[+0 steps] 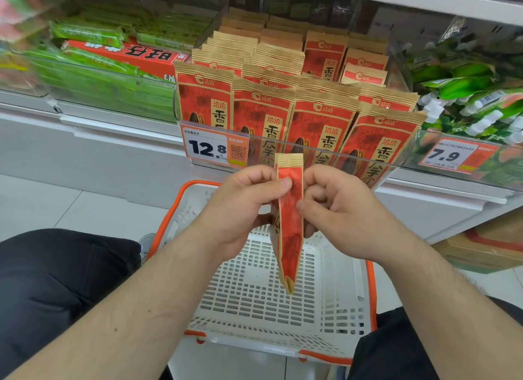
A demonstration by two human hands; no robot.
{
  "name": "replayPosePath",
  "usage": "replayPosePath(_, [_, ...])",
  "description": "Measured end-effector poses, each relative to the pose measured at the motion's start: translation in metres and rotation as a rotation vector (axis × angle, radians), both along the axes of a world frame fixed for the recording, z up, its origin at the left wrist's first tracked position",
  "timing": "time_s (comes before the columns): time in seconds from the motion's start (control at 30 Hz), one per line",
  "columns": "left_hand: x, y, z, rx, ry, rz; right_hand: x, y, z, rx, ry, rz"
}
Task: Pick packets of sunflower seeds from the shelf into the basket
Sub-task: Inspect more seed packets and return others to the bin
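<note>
A red and tan packet of sunflower seeds (290, 232) hangs upright, edge-on to me, above the white basket with orange rim (283, 303) on the floor. My left hand (243, 209) pinches the packet's left side with thumb and fingers. My right hand (336, 209) pinches its right side. Several more packets of the same kind (319, 124) stand in rows in a clear bin on the shelf just behind my hands. The basket shows nothing inside.
A 12.8 price tag (213, 148) hangs on the bin's front. Green packs and a red box (127, 54) fill the left bin; green pouches with white caps (467, 96) lie right, above a 7.9 tag (447, 156). My dark-trousered knees flank the basket. Cardboard boxes (486, 246) sit low right.
</note>
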State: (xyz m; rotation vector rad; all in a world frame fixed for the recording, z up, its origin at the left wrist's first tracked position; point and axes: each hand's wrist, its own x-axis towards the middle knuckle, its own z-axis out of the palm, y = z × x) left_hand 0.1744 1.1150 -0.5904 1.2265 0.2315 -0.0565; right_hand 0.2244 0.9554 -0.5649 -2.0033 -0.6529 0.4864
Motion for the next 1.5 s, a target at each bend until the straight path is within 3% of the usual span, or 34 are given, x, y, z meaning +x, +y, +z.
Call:
replayPosePath(0.43, [0.002, 0.002, -0.001, -0.046, -0.006, 0.042, -0.003, -0.004, 0.011, -0.122, 0.007, 0.138])
replayPosePath(0.6, [0.003, 0.005, 0.001, -0.102, -0.026, 0.081, -0.006, -0.004, 0.012, -0.276, 0.011, 0.238])
replayPosePath(1.0, [0.004, 0.006, 0.001, -0.112, -0.038, 0.098, -0.005, -0.007, 0.009, -0.288, 0.046, 0.346])
replayPosePath(1.23, [0.003, 0.008, 0.003, -0.264, -0.012, 0.058, 0.0, -0.008, 0.002, -0.278, 0.018, 0.19])
replayPosePath(1.33, [0.003, 0.006, 0.003, -0.342, -0.025, 0.025, -0.002, -0.002, -0.005, -0.101, 0.105, 0.163])
replayPosePath(1.4, [0.002, 0.006, 0.003, -0.334, -0.015, 0.045, -0.004, 0.002, -0.01, 0.001, 0.153, 0.116])
replayPosePath(1.5, [0.002, 0.006, 0.004, -0.247, 0.008, 0.115, -0.007, 0.005, -0.012, -0.016, 0.057, 0.016])
